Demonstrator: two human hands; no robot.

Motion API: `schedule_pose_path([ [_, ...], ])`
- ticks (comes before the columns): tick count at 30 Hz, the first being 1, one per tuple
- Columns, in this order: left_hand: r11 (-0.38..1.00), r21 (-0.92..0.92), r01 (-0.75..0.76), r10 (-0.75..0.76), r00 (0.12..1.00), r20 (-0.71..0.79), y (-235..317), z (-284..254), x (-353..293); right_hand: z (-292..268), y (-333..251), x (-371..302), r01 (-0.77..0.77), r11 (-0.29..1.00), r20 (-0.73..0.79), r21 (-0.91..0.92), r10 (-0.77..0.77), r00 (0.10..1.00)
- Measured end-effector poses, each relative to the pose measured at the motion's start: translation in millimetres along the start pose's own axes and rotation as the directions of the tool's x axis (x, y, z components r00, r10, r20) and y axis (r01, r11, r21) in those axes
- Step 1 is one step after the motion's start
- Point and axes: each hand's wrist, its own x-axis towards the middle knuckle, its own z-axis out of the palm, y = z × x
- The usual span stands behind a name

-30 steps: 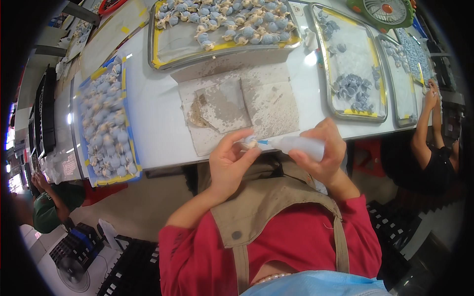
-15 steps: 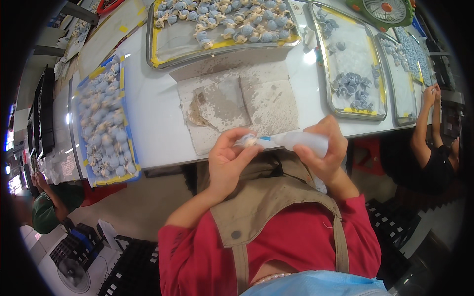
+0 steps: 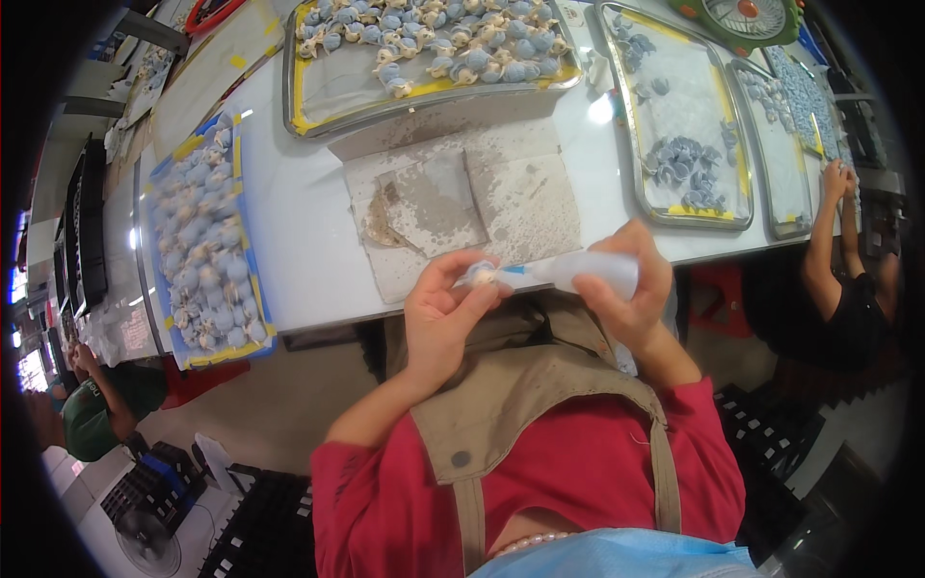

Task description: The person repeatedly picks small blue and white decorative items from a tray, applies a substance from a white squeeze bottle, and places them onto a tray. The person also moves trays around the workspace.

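Observation:
My left hand [image 3: 445, 306] pinches a small cream and blue-grey figurine [image 3: 484, 274] between thumb and fingers, above the table's front edge. Wrapped in my right hand [image 3: 638, 294] is a white squeeze bottle [image 3: 599, 273], tilted on its side. Its thin blue tip [image 3: 514, 270] points left and reaches the figurine, though I cannot tell whether it touches. Behind my hands lies a stained, unfolded cardboard sheet [image 3: 530, 197]. A metal tray [image 3: 337, 120] of similar cream and blue-grey figurines stands beyond it.
At left, a blue-rimmed tray [image 3: 266, 332] is full of figurines. On the right, a metal tray [image 3: 689, 217] carries grey curved pieces [image 3: 682, 162], beside a narrower tray [image 3: 792, 207]. A green fan [image 3: 744, 19] stands at the far right. Co-workers sit at both sides.
The bottle and my right hand have shifted very slightly, and the figurine has turned a little in my left fingers. Both grips stay the same.

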Motion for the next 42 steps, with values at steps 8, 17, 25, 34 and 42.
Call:
schedule_pose_path([
  [8, 0.954, -0.248, 0.167, -0.151, 0.985, 0.084, 5, -16, -7, 39, 30, 19, -0.358, 0.919, -0.161, 0.167, 0.383, 0.909],
  [17, 0.891, -0.413, 0.187, 0.015, 0.899, 0.438, 15, -46, -20, 40, 63, 39, -0.211, 0.948, -0.288, -0.239, 0.138, 0.948],
  [25, 0.947, -0.234, 0.22, -0.132, 0.931, 0.341, 14, -47, -20, -67, 134, 112, -0.352, 0.757, -0.481, -0.55, 0.057, 0.875],
  [34, 0.974, -0.108, 0.197, -0.171, 0.963, 0.208, 17, -16, -9, -95, 166, 158, -0.359, 0.472, -0.345, -0.805, 0.12, 0.931],
  [42, 0.96, -0.041, 0.278, -0.26, 0.934, 0.244, 12, 4, 8, -23, 11, 65, 0.14, 0.99, 0.446, 0.005, -0.127, 0.886],
])
